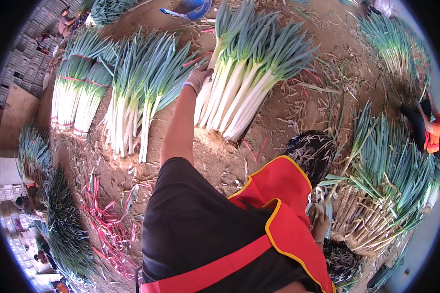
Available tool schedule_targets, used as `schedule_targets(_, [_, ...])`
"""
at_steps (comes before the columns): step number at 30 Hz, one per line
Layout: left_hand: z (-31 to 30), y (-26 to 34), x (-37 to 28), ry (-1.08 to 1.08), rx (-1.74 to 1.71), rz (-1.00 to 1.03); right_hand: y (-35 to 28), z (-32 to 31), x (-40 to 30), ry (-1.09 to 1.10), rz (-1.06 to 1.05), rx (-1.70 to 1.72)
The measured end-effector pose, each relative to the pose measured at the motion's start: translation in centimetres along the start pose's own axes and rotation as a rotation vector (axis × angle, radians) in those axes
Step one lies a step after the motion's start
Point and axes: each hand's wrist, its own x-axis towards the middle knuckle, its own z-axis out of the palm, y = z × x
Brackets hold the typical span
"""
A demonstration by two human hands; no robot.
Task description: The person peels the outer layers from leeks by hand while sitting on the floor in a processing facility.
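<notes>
My left hand [198, 80], in a pale glove with dark fingertips, is closed around the white shank of a long green onion [215, 55]. That onion lies along the left side of a pile of cleaned green onions [238, 84], leaves pointing away from me. My right hand [320, 222] is low at the right, partly hidden by my red apron [278, 186]. It is beside a heap of untrimmed green onions [355, 212] with brown, dry outer skins. Whether it holds a stalk, I cannot tell.
Left of the pile lie loose cleaned onions [126, 113] and tied bundles [73, 80]. Red plastic ties [110, 223] are heaped on the soil floor [190, 175]. A blue basin [198, 8] is at the top. Other people [432, 132] work at the edges, near stacked crates [29, 58].
</notes>
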Motion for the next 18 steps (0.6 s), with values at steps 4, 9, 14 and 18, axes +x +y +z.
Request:
schedule_targets(4, [3.4,-0.5,-0.5,-0.013,0.011,-0.040,-1.0,-0.1,0.3,-0.043,0.241,0.199])
schedule_targets(9, [7.9,-0.9,-1.0,-0.044,-0.225,-0.093,0.4,0.1,0.0,-0.030,0.200,0.161])
schedule_targets(14, [9.3,-2.9,-0.2,-0.116,0.056,-0.133,-1.1,0.2,-0.3,0.004,0.170,0.148])
schedule_targets(18, [9.8,-3.4,0.6,-0.116,0.631,-0.025,-0.8,0.4,-0.4,-0.013,0.240,0.236])
